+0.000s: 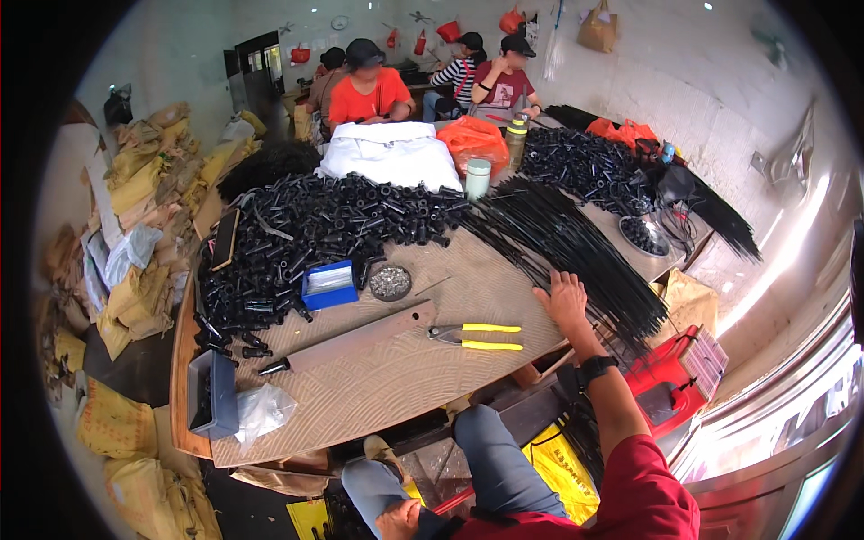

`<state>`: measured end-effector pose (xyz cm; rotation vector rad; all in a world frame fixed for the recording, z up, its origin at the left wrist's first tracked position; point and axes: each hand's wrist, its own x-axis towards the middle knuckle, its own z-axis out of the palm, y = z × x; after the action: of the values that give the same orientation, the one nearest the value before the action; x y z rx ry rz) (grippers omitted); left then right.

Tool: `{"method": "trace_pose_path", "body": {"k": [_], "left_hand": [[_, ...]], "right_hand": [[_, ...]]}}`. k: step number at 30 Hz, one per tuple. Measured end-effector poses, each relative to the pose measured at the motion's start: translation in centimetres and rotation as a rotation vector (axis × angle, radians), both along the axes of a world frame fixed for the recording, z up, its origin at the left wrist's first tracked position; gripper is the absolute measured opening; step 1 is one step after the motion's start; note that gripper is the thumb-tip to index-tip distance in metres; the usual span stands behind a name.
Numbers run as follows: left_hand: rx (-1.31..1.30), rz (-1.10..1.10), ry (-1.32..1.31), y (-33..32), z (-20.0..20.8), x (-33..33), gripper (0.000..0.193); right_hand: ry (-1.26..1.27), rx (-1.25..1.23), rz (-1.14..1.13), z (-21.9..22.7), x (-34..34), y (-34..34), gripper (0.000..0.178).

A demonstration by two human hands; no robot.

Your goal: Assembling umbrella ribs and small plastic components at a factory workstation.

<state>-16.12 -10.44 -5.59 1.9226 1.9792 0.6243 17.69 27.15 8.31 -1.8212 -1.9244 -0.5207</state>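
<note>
My right hand (567, 301) reaches across the table with its fingers spread, at the near side of a bundle of long thin black rods (576, 243). It touches or hovers just by the rods; I cannot tell which. My left hand (399, 520) is low by my left thigh with its fingers curled, and whatever may be inside it is hidden. Pliers with yellow handles (490, 337) lie on the table left of my right hand. Beside them is a long flat metal bar (360, 342), with a short black tubular part (274, 367) at its left end.
A heap of black tubular parts (333, 216) covers the table's far left. Nearer are a blue box (330, 295), a round dish of small metal pieces (391, 283), a grey bin (213, 396) and a plastic bag (265, 412). A red stool (661, 387) stands right. Several people sit beyond.
</note>
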Motion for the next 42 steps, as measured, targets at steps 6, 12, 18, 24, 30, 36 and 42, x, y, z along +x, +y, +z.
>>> {"method": "trace_pose_path", "body": {"k": [6, 12, 18, 24, 30, 36, 42], "left_hand": [[0.117, 0.222, -0.235, 1.0, -2.1, 0.8, 0.012], [0.127, 0.181, -0.201, 0.8, -2.6, 0.6, 0.010], [0.142, 0.165, -0.158, 0.8, -2.7, 0.9, 0.011], [0.124, 0.171, -0.192, 1.0, -2.5, 1.2, 0.011], [0.161, 0.152, -0.148, 1.0, -3.6, 0.7, 0.011], [0.160, 0.177, -0.166, 0.8, -4.3, 0.6, 0.010], [0.155, 0.187, -0.199, 1.0, -3.6, 0.7, 0.010]], "right_hand": [[-0.037, 0.013, 0.058, -0.9, -0.3, 1.8, 0.045], [0.017, -0.001, 0.174, -0.3, -0.6, 0.6, 0.041], [0.028, 0.013, 0.070, 1.6, 0.6, -0.5, 0.063], [0.061, -0.045, 0.113, -0.5, 0.3, -0.5, 0.059], [0.167, -0.193, 0.130, 1.2, 2.0, 0.6, 0.038], [-0.112, -0.251, 0.093, 1.6, 0.9, 2.1, 0.025], [-0.196, -0.271, 0.058, 1.9, 0.0, 1.8, 0.020]]}}
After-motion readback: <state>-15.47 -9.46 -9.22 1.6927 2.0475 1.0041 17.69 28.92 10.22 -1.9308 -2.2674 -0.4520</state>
